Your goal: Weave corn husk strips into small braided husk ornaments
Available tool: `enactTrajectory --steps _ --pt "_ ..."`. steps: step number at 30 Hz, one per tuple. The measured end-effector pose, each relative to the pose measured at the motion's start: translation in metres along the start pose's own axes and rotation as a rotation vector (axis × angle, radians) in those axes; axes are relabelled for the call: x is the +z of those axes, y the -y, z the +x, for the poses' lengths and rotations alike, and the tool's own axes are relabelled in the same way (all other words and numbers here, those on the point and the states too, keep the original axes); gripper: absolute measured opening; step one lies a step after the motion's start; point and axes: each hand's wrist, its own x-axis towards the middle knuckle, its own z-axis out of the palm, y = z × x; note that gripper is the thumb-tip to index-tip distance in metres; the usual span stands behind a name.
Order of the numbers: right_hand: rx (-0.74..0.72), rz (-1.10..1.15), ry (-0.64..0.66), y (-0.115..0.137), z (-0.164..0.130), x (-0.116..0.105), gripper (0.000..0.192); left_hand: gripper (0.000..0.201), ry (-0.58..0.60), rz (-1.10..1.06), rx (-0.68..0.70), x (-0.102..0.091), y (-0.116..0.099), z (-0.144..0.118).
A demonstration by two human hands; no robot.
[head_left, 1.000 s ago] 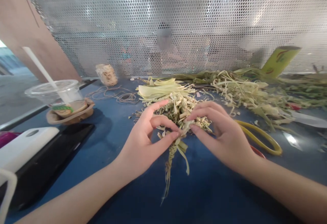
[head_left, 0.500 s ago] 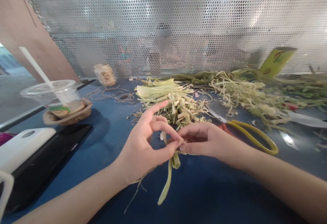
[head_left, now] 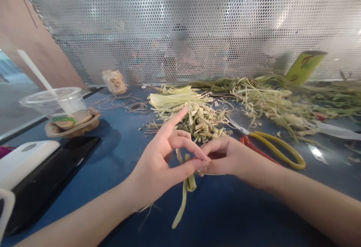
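Note:
Thumb and fingers of my left hand (head_left: 166, 156) pinch together at the fingertips of my right hand (head_left: 225, 155), with the left index finger stretched up and away. Between them is a pale green plant strip (head_left: 180, 209), which looks like husk or leaf; its tail hangs down toward me and a short rolled piece (head_left: 191, 183) hangs beside it. The fingers cover the spot where the strip is gripped. Just beyond my hands lies a heap of shredded, curled plant trimmings (head_left: 208, 121), with flat pale husk strips (head_left: 176, 99) behind it.
Scissors with yellow and red handles (head_left: 278, 149) lie right of my hands. More shreds (head_left: 265, 100) and a yellow-green container (head_left: 306, 66) are at the right. A twine roll (head_left: 114, 81), a plastic cup (head_left: 53, 100) and a black tablet-like slab (head_left: 50, 179) stand left. A perforated metal screen (head_left: 180, 14) closes the back.
Both pinched hands have shifted very slightly; the left fingertips now reach a little farther right, against the right fingers. The hanging strip has swung slightly left and lower.

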Motion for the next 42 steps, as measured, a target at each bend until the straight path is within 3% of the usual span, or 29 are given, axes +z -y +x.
enactTrajectory --steps 5,11,16,21,27,32,36,42 --pt "0.003 -0.107 -0.036 -0.001 0.000 0.000 0.007 0.094 0.014 -0.068 -0.022 -0.003 0.002 0.000" --pt "-0.156 -0.454 -0.094 0.005 -0.002 0.005 0.007 0.106 0.012 -0.068 -0.103 -0.001 -0.002 0.000" --pt "-0.189 -0.580 -0.205 0.008 -0.004 0.007 0.006 0.094 -0.040 -0.098 -0.130 0.000 0.001 0.002" --pt "-0.190 -0.593 -0.241 0.007 -0.003 0.008 0.008 0.091 -0.019 -0.089 -0.144 -0.001 0.002 0.003" --pt "-0.192 -0.583 -0.208 0.006 -0.003 0.009 0.004 0.112 -0.033 -0.119 -0.220 -0.001 -0.005 0.003" --pt "-0.197 -0.630 -0.261 0.006 -0.003 0.011 0.009 0.094 -0.061 -0.159 -0.195 0.002 -0.002 0.004" --pt "-0.202 -0.642 -0.258 0.004 -0.004 0.011 0.012 0.100 -0.041 -0.189 -0.240 0.002 -0.003 0.004" --pt "-0.239 -0.617 -0.221 0.005 -0.006 0.012 0.009 0.114 -0.176 -0.206 -0.254 0.004 -0.006 0.003"
